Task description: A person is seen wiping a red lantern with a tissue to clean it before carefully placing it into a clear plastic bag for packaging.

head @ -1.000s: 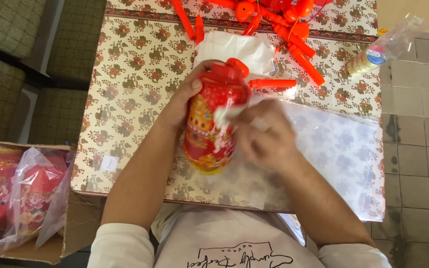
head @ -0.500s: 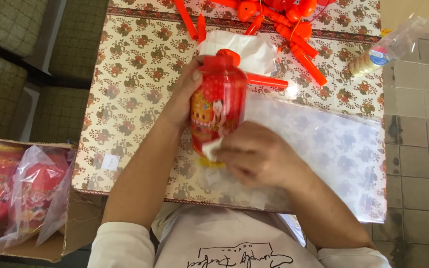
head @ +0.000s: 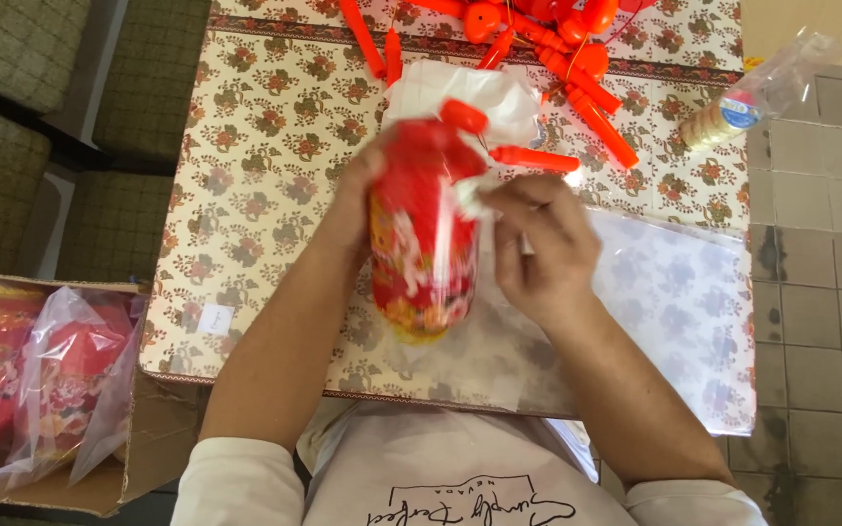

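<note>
Red printed lantern (head: 421, 244), gripped by the left hand (head: 358, 200), is partly bagged; the right hand (head: 538, 248) at three o'clock pinches clear film (head: 470, 195), packed lanterns (head: 36, 375) boxed.

a lantern (head: 421, 244) is sitting between the left hand (head: 358, 209) and right hand (head: 538, 248), over the table (head: 246, 195). plastic parts (head: 538, 39) are lying behind it; a cardboard box (head: 138, 438) of bagged lanterns (head: 51, 380) is standing left of the table

Left hand (head: 358, 200) motion-blurred behind red lantern (head: 424, 239), bagged lanterns (head: 26, 375) cut by left edge (cardboard box too)
</note>
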